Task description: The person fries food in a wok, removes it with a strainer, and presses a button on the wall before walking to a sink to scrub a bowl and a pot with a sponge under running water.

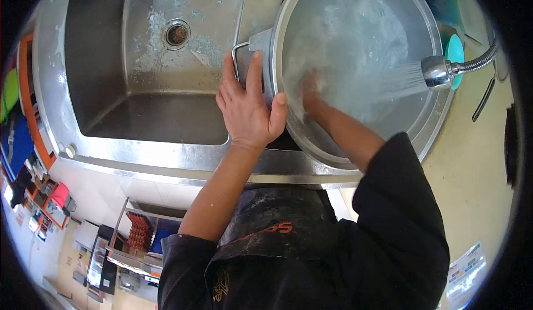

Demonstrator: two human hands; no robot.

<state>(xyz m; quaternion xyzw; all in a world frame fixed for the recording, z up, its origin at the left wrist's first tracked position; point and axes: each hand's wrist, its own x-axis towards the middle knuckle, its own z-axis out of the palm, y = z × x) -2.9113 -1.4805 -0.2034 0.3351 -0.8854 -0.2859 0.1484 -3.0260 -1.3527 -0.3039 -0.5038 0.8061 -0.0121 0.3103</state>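
A large round metal basin (279,32) holds cloudy, whitish water. My left hand (247,107) lies at the basin's left side with its fingers spread. Its thumb touches the rim, and its fingers reach up beside the wire side handle (235,60). My right hand (312,93) is dipped into the water near the left inner wall. Its fingers are hidden by the murk, so what they touch does not show. From the right, a metal spray head (437,72) on a flexible hose (482,60) pours a fan of water into the basin.
Left of the basin is a steel sink (100,127), with whitish scraps around its drain (177,34). A turquoise bowl-like item (454,60) sits behind the spray head. The sink's front edge (166,172) runs before my apron. Shelves (139,249) stand at the lower left.
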